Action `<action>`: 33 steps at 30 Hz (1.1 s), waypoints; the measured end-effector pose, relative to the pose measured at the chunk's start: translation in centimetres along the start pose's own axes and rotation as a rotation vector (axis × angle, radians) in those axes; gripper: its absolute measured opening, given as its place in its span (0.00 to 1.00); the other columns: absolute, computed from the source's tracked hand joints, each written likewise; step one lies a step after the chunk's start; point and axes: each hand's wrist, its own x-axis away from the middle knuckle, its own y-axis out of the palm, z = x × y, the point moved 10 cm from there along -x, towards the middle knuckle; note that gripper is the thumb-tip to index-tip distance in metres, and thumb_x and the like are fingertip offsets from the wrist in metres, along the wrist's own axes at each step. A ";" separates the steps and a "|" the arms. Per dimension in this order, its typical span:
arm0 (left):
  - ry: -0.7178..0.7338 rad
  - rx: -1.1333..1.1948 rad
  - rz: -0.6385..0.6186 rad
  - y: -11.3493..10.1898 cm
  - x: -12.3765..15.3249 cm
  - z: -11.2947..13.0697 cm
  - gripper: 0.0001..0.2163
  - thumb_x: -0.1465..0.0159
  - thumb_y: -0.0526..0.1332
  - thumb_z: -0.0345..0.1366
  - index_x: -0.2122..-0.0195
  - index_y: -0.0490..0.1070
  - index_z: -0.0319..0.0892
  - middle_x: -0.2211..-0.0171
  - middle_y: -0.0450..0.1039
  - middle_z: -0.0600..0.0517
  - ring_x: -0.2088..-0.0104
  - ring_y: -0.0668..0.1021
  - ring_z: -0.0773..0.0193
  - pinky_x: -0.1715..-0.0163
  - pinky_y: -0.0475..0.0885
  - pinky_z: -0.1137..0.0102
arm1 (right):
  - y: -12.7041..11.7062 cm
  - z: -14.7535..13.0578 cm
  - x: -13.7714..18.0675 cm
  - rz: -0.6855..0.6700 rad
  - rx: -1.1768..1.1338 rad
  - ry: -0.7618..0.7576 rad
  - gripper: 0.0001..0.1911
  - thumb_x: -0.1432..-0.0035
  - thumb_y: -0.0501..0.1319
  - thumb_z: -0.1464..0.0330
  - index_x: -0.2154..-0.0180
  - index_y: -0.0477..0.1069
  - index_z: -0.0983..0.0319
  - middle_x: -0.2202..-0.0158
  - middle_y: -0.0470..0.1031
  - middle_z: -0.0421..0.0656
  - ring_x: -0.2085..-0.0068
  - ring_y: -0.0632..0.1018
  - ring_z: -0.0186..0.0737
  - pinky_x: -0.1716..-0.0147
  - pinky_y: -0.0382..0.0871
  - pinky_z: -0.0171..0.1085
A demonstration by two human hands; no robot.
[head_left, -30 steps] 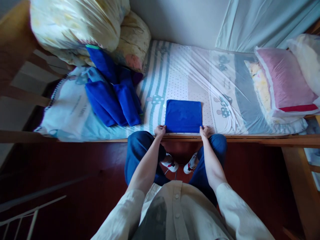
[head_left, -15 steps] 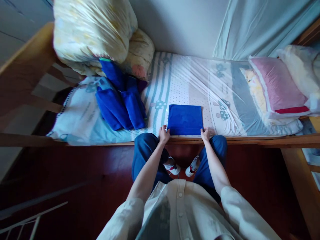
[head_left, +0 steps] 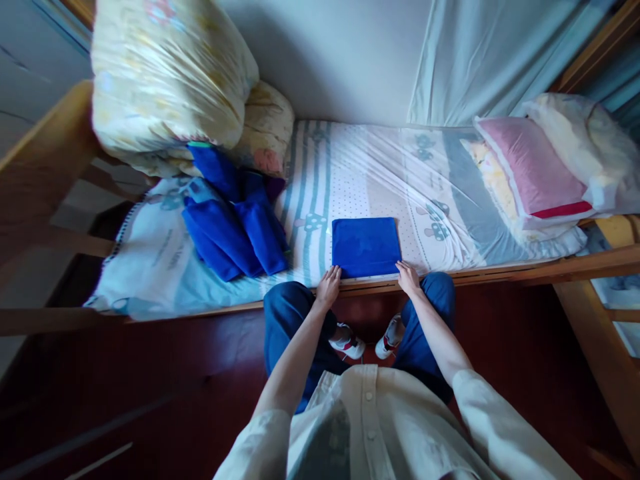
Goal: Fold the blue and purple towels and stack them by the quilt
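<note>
A blue cloth (head_left: 367,247), folded into a neat flat rectangle, lies on the mattress close to the bed's front edge. At its near left corner is my left hand (head_left: 329,285), fingers stretched out and touching the cloth. My right hand (head_left: 409,277) rests at the near right corner, its fingers extended onto the edge. Neither hand lifts the cloth. Off to the left lies a loose heap of crumpled blue fabric (head_left: 233,230), which looks like clothing or more cloths.
A big bundled quilt (head_left: 170,80) and a patterned pillow (head_left: 267,127) fill the bed's left end. On the right are a pink cushion (head_left: 535,163) and a plastic-wrapped bundle (head_left: 593,153). A wooden rail (head_left: 500,273) runs along the front. My knees touch or nearly touch it.
My view has shifted a little, so the bed appears lower. Both hands have turned from gripping the cloth's near corners to lying with fingers outstretched on them. The cloth stays flat.
</note>
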 end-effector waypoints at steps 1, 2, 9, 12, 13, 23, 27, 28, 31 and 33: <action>0.001 -0.005 -0.005 0.1 -0.3 -0.1 0.32 0.41 0.50 0.21 0.33 0.62 0.34 0.34 0.64 0.36 0.31 0.63 0.50 0.32 0.57 0.55 | 0.1 0.2 -0.1 0.005 -0.003 0.013 0.30 0.46 0.57 0.84 0.42 0.74 0.64 0.38 0.72 0.50 0.35 0.70 0.42 0.33 0.60 0.43; 0.003 -0.006 -0.011 0.2 -0.5 -0.2 0.31 0.40 0.50 0.21 0.33 0.62 0.34 0.34 0.64 0.36 0.31 0.64 0.51 0.32 0.58 0.55 | 0.2 0.4 -0.3 0.011 -0.010 0.028 0.30 0.46 0.56 0.84 0.42 0.74 0.64 0.38 0.73 0.50 0.35 0.70 0.41 0.33 0.60 0.43; 0.000 0.031 -0.028 0.4 -1.7 -0.8 0.30 0.38 0.51 0.21 0.34 0.63 0.37 0.37 0.68 0.37 0.33 0.67 0.52 0.33 0.60 0.56 | 0.5 1.5 -1.1 0.075 -0.068 0.161 0.26 0.40 0.53 0.81 0.45 0.77 0.62 0.39 0.74 0.48 0.37 0.73 0.40 0.35 0.64 0.41; -0.003 0.034 -0.030 0.0 -1.5 -0.8 0.28 0.38 0.52 0.22 0.35 0.66 0.38 0.38 0.69 0.38 0.34 0.68 0.51 0.33 0.61 0.55 | 0.4 1.5 -1.2 0.085 -0.074 0.185 0.24 0.40 0.55 0.81 0.47 0.78 0.62 0.41 0.76 0.48 0.38 0.75 0.42 0.37 0.65 0.41; -0.008 0.033 -0.031 -0.3 -1.4 -0.8 0.28 0.38 0.52 0.21 0.36 0.67 0.37 0.38 0.69 0.38 0.34 0.68 0.51 0.33 0.61 0.55 | 0.3 1.5 -1.2 0.089 -0.078 0.192 0.23 0.40 0.55 0.81 0.48 0.79 0.62 0.41 0.76 0.49 0.39 0.75 0.43 0.37 0.65 0.41; -0.184 0.069 -0.051 -2.3 1.9 -0.1 0.26 0.40 0.52 0.21 0.43 0.75 0.43 0.42 0.74 0.43 0.40 0.75 0.52 0.42 0.72 0.61 | -0.7 1.0 1.3 0.049 0.053 0.197 0.17 0.38 0.59 0.76 0.51 0.81 0.62 0.56 0.83 0.54 0.52 0.82 0.48 0.44 0.69 0.41; -0.261 0.136 -0.028 -3.3 2.7 -0.3 0.24 0.40 0.54 0.22 0.46 0.77 0.43 0.46 0.78 0.44 0.46 0.79 0.52 0.43 0.73 0.62 | -0.8 1.1 2.1 0.038 -0.012 0.208 0.19 0.42 0.62 0.79 0.52 0.81 0.61 0.55 0.82 0.54 0.50 0.82 0.49 0.42 0.69 0.42; -0.272 0.166 -0.010 -3.7 2.7 -0.4 0.23 0.40 0.54 0.23 0.47 0.78 0.43 0.47 0.79 0.44 0.46 0.79 0.53 0.43 0.72 0.63 | -1.0 1.0 2.1 0.041 -0.035 0.201 0.19 0.43 0.62 0.79 0.52 0.81 0.61 0.54 0.82 0.53 0.50 0.81 0.49 0.42 0.69 0.42; -0.309 0.282 0.053 -4.9 2.4 -0.8 0.22 0.41 0.54 0.23 0.50 0.79 0.41 0.50 0.81 0.45 0.47 0.80 0.55 0.42 0.71 0.64 | -1.6 0.8 1.6 0.087 -0.112 0.174 0.18 0.43 0.61 0.79 0.53 0.81 0.61 0.54 0.83 0.49 0.50 0.81 0.45 0.42 0.70 0.41; -0.370 0.361 0.092 -5.3 2.2 -1.5 0.20 0.41 0.55 0.24 0.51 0.79 0.41 0.53 0.81 0.46 0.50 0.81 0.55 0.43 0.72 0.63 | -2.1 0.9 1.1 0.139 -0.191 0.167 0.16 0.43 0.61 0.77 0.55 0.81 0.62 0.55 0.83 0.47 0.52 0.82 0.43 0.44 0.71 0.40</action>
